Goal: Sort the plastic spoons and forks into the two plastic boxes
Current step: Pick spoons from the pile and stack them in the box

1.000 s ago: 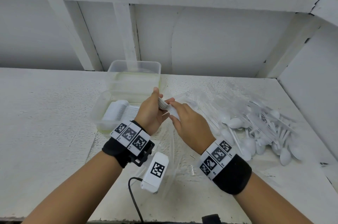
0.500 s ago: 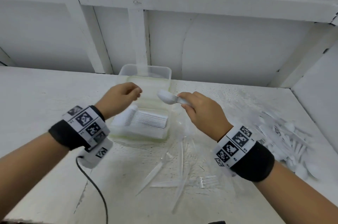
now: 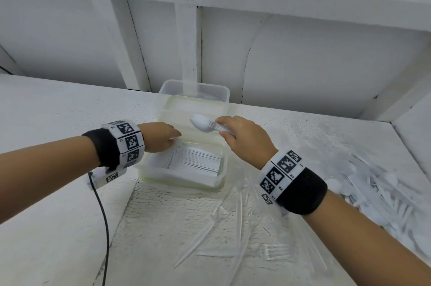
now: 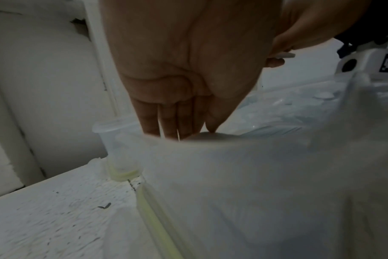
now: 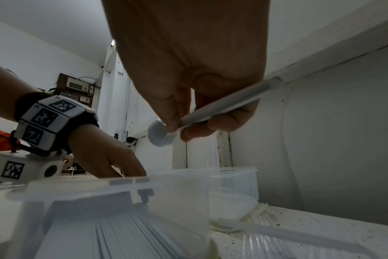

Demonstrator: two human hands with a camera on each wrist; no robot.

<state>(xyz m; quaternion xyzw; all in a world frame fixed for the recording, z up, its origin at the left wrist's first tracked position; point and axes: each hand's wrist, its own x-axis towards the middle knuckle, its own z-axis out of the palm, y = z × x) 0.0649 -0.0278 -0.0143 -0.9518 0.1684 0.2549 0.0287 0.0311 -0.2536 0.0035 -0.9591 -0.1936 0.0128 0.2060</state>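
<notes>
Head view, left to right: left hand (image 3: 161,137), fingers straight, presses the packed row of cutlery (image 3: 196,160) inside the near box (image 3: 217,184). Beside it, right hand (image 3: 242,138) pinches a spoon stack (image 3: 203,123) above that box; beyond sits the far box (image 3: 222,94) (contents unclear). Right of this grip, a large unsorted pile (image 3: 382,192) covers the tabletop (image 3: 58,227): much remains, I judge.

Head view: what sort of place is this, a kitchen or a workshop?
Probably neither: a bare utility or storage room. White wooden wall framing, a rough white bench, and bulk plastic cutlery in a pile.
</notes>
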